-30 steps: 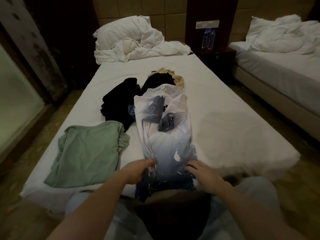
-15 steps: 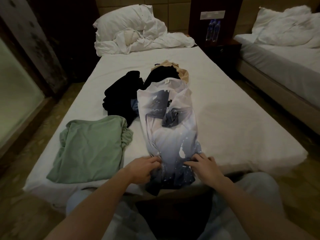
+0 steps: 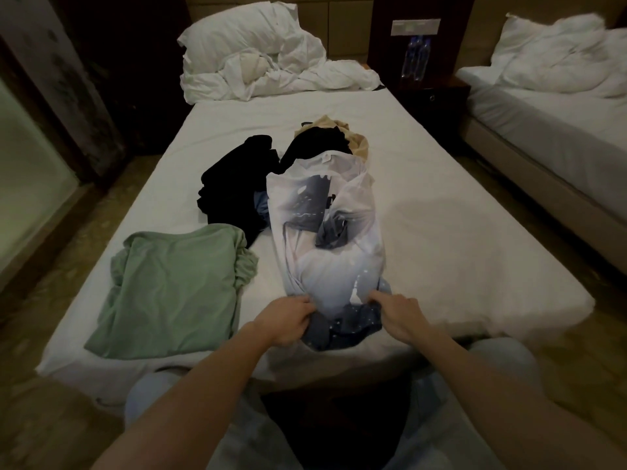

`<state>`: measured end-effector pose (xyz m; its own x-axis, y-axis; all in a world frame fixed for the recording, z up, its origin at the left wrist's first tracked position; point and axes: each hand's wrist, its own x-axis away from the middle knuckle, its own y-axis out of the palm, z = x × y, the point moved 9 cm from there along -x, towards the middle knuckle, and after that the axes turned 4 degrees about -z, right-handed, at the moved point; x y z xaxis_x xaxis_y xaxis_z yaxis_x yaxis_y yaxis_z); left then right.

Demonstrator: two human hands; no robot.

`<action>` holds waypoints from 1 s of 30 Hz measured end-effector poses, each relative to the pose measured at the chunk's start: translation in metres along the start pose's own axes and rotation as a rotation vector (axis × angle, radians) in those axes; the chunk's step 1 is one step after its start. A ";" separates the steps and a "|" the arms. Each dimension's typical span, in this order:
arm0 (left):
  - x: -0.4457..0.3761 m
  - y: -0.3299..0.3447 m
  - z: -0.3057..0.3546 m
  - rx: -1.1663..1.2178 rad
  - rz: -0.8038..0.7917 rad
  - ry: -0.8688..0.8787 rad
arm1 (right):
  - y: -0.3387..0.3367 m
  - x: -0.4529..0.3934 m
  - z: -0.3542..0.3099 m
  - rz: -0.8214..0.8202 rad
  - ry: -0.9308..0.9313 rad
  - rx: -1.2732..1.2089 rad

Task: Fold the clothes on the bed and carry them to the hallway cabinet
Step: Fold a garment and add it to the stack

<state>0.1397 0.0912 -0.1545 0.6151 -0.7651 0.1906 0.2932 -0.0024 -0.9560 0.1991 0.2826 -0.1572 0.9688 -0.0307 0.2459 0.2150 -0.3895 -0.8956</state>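
Both the left hand (image 3: 288, 320) and right hand (image 3: 397, 315) apparently pinch the white-and-blue printed shirt's (image 3: 325, 239) dim near hem on the white-sheeted bed (image 3: 458, 239).

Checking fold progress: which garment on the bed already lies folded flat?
The sage-green cotton top, a flat rectangle left of the blue-white printed shirt; the black garments lie crumpled.
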 end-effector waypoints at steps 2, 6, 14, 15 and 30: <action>-0.006 -0.015 -0.021 0.252 0.046 -0.144 | -0.013 -0.006 0.003 0.054 0.066 -0.110; -0.017 -0.040 -0.056 0.788 0.185 -0.355 | -0.041 -0.025 -0.001 0.122 0.169 -0.406; -0.058 -0.118 -0.098 1.342 0.520 -0.272 | -0.139 -0.090 -0.019 0.415 0.131 -0.773; -0.063 -0.129 -0.109 1.355 0.545 -0.290 | -0.152 -0.101 -0.018 0.454 0.108 -0.791; -0.188 -0.174 -0.245 1.056 0.571 -0.560 | -0.209 -0.289 0.025 0.457 0.092 -0.657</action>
<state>-0.2068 0.0777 -0.0783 0.9836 -0.1237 0.1313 0.1626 0.9229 -0.3489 -0.1227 0.3962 -0.0503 0.9231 -0.3829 -0.0369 -0.3447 -0.7807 -0.5212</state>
